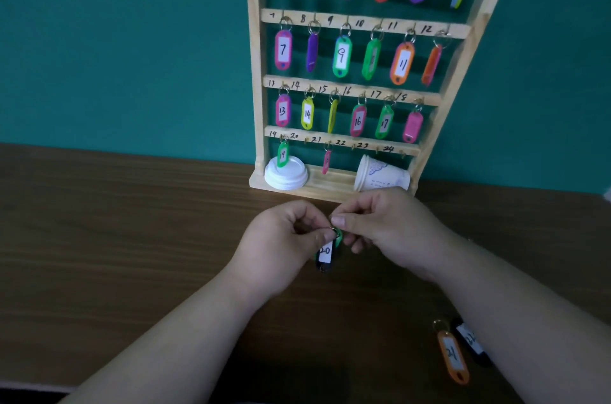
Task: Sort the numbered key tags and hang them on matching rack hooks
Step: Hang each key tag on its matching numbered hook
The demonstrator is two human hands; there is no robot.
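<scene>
The left hand [281, 238] and the right hand [383, 225] are meeting above the bench [132, 238], just on the near side of the wooden rack [256, 72]. Between them a black tag marked 20 [325, 253] is hanging with its label facing the camera, clear of the bench surface. The left fingers [317, 238] are closing narrowly, thumb against forefinger, on the top of this tag, where its split ring [332, 232] sits. The tag's body is dangling below the left thumb and just right of the palm.

A green tag [340, 238] is showing behind the black one, peeking out along its right edge. The right fingers [344, 221] are pinching at the top of that green tag, right beside the ring, with the other right fingers curling underneath. The two thumbs are nearly touching over the ring.

On the rack's lowest row, a green tag marked 19 [282, 155] is hanging at the left, and a pink tag [326, 161] is hanging edge-on further right. A stack of white lids [286, 176] and a paper cup lying on its side [380, 177] are resting on the rack's base.

Near the right forearm, an orange tag marked 21 [452, 355] and another black tag [471, 342] are lying on the bench, touching each other.
</scene>
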